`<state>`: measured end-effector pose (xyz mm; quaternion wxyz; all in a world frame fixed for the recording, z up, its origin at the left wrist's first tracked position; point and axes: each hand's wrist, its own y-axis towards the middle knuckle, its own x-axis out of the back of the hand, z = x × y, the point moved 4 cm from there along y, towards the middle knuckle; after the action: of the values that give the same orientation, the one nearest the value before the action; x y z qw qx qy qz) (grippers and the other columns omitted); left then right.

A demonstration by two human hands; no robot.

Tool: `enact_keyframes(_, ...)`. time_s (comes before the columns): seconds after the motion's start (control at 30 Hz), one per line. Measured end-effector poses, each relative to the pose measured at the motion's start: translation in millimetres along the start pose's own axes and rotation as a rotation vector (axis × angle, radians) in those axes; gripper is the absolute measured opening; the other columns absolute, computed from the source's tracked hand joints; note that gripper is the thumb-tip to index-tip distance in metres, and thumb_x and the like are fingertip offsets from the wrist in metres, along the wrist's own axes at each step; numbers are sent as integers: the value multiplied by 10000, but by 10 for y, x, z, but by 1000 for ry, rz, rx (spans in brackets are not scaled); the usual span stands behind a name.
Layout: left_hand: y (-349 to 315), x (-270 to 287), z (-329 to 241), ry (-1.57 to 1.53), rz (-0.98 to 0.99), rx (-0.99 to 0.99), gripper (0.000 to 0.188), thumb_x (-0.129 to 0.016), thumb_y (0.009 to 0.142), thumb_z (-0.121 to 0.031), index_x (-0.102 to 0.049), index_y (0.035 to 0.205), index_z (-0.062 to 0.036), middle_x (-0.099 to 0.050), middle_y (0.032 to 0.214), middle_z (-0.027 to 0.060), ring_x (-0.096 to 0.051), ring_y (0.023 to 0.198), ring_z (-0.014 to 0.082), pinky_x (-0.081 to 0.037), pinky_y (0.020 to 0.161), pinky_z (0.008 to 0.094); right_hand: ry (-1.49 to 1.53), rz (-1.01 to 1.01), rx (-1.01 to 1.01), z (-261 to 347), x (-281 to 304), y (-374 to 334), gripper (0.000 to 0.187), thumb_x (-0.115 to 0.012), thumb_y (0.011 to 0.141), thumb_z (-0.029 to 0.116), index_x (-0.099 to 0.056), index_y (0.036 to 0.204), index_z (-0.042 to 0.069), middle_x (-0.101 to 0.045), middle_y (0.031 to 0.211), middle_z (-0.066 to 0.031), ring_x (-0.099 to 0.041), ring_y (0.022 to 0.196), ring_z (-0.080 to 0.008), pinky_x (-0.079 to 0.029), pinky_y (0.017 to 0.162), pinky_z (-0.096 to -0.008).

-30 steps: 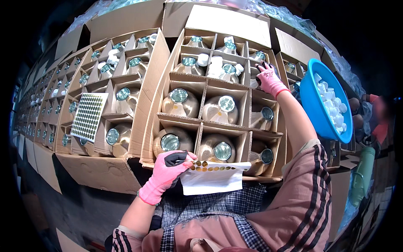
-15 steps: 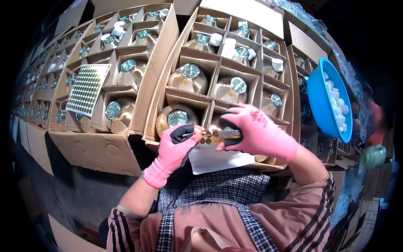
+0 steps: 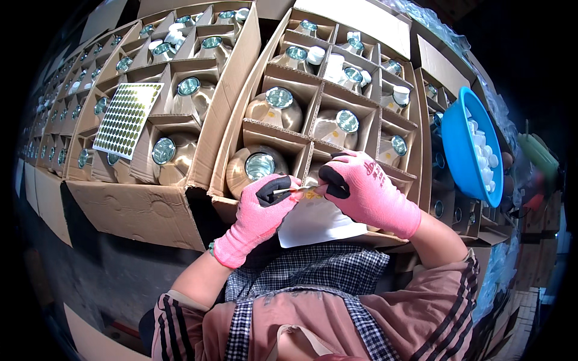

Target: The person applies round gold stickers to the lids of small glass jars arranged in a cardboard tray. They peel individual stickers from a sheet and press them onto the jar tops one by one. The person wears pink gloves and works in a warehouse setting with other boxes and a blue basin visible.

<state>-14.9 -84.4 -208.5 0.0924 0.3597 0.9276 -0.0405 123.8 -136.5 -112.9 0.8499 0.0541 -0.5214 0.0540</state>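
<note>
My left hand point(image 3: 259, 210), in a pink glove with dark fingers, is closed at the top edge of a white sticker sheet point(image 3: 322, 225). A thin pale sliver point(image 3: 282, 191) pokes out between its fingers; whether it is a tool or the sheet's folded edge, I cannot tell. Opposite it, my right hand point(image 3: 373, 192), gloved alike, pinches the same edge, its fingertips close to the left ones. A few gold round stickers point(image 3: 312, 194) show between the hands. Just beyond them, a wide round bottle point(image 3: 238, 171) with a glassy neck sits in a divided carton point(image 3: 241, 129), partly behind the gloves.
Another sheet of gold round stickers point(image 3: 127, 120) lies across a second carton point(image 3: 129, 210) of bottles at left. A blue basin point(image 3: 453, 144) holding white caps point(image 3: 481, 150) rests tilted over the cartons at right. White caps also lie among the far bottles.
The sheet's top strip, flat with rows of gold stickers showing, is now bent edge-on, hiding most of them. My hands have drawn closer together. At far right, a green object has shifted upward.
</note>
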Motion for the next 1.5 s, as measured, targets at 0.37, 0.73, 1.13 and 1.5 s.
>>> enact_keyframes(0.37, 25, 21, -4, -13, 1, 63, 135, -624, 765, -58, -627, 888, -2, -625, 835, 33, -548, 740, 78, -443, 686, 228, -125, -94, 177, 44, 51, -39, 175, -618, 634, 85, -540, 787, 51, -537, 788, -95, -523, 827, -280, -406, 768, -383)
enact_keyframes(0.73, 73, 6, -32, 41, 32, -18, 117, -624, 771, -55, -617, 864, 14, -628, 883, 59, -553, 785, 90, -440, 738, 229, 136, -410, -130, -889, 690, 464, 165, -636, 704, 104, -588, 832, 10, -541, 1096, -130, -486, 1046, -301, -384, 894, -400)
enact_keyframes(1.13, 72, -2, -35, 63, 69, 17, 68, -609, 758, -20, -604, 807, 26, -614, 907, 91, -544, 811, 109, -428, 757, 235, -807, 236, -88, -2329, 225, 1294, 239, -622, 707, 264, -641, 842, 68, -382, 1307, -117, -306, 1213, -383, -314, 980, -441)
enact_keyframes(1.5, 64, -11, -55, 35, 65, 14, 67, -600, 764, -20, -616, 810, 26, -619, 888, 79, -547, 788, 105, -432, 733, 232, -1051, 372, -57, -2193, 130, 1350, 293, -594, 710, 186, -618, 992, 111, -361, 1324, -100, -277, 1260, -308, -280, 991, -462)
